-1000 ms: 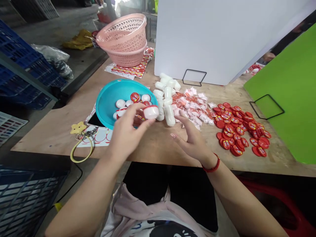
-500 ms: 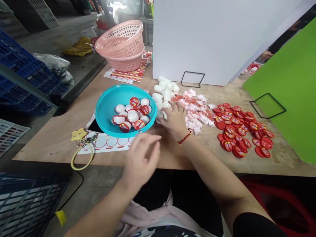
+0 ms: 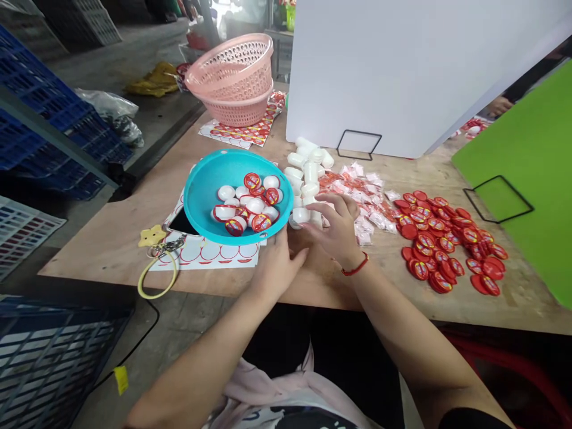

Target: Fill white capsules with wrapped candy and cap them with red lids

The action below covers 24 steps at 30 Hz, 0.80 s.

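A turquoise bowl holds several small white cups with red printed lids. My left hand is at the bowl's near right rim, fingers stretched out and thumb apart; its fingertips are partly hidden by the rim. White plastic cups lie in a pile right of the bowl. Over the near end of that pile, my right hand curves with thumb and fingers apart, close to a white cup. Whether it touches the cup is unclear. Small pink-and-white sachets spread beyond the right hand.
Loose red lids lie on the right. White and green panels with wire stands close off the back and right. Pink baskets are stacked at the back left. A yellow key ring, phone and printed sheet lie left.
My left hand has moved up to the bowl's rim. The right hand has drawn back slightly towards me over the near white cups. The view has shifted a little.
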Motion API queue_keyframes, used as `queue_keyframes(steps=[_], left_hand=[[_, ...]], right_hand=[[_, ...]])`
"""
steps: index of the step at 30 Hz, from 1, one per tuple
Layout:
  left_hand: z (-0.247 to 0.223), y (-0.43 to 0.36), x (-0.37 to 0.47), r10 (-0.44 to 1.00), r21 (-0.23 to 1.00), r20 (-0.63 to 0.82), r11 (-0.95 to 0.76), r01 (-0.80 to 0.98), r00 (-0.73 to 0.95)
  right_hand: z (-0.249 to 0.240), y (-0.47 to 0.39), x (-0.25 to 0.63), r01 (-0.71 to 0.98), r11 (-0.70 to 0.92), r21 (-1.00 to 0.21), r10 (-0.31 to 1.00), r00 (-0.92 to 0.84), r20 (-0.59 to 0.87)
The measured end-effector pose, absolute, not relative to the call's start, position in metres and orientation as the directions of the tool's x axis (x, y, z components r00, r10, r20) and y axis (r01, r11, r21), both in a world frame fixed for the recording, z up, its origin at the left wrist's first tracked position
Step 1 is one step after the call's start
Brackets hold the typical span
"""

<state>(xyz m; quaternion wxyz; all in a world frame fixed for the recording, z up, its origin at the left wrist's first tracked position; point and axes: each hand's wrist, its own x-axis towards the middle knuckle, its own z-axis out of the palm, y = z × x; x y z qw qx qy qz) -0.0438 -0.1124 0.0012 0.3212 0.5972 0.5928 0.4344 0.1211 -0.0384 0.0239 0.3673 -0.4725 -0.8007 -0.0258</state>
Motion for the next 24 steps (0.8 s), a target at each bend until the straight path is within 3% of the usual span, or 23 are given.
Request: queue_keyframes(steps=[3,5,7,10,15,17,21,24], left_hand=[[0.005,-0.118,-0.04,0.999,1.0,-0.005,0.005,0.006,-0.045],[0.007,-0.121,-0.038,0.998,0.963,-0.055,0.054,-0.265,0.003],[0.007,-0.123,-0.036,0.994,0.913,-0.1,0.105,-0.393,0.034],[0.007,-0.123,-0.034,0.99,0.887,-0.144,0.125,-0.445,-0.008],[0.007,-0.126,-0.027,0.987,0.88,-0.158,0.15,-0.45,0.018],[0.008,-0.127,-0.021,0.984,0.874,-0.173,0.174,-0.454,0.042],[0.006,-0.126,-0.005,0.979,0.889,-0.179,0.202,-0.411,0.094],[-0.001,-0.125,0.005,0.99,0.949,-0.1,0.125,-0.289,0.098]], right_hand=[[0.025,-0.058,0.135,0.726,0.631,-0.274,0.684,-0.353,0.639],[0.024,-0.07,0.142,0.676,0.702,-0.225,0.63,-0.441,0.639],[0.024,-0.079,0.148,0.611,0.775,-0.159,0.544,-0.518,0.66],[0.02,-0.082,0.164,0.626,0.768,-0.136,0.53,-0.501,0.684],[0.004,-0.055,0.22,0.84,0.331,-0.43,0.843,-0.059,0.534],[-0.003,-0.04,0.243,0.859,0.219,-0.463,0.891,0.017,0.454],[-0.005,-0.011,0.264,0.916,0.196,-0.349,0.9,-0.027,0.435],[-0.001,0.005,0.26,0.935,0.256,-0.245,0.904,-0.141,0.403]])
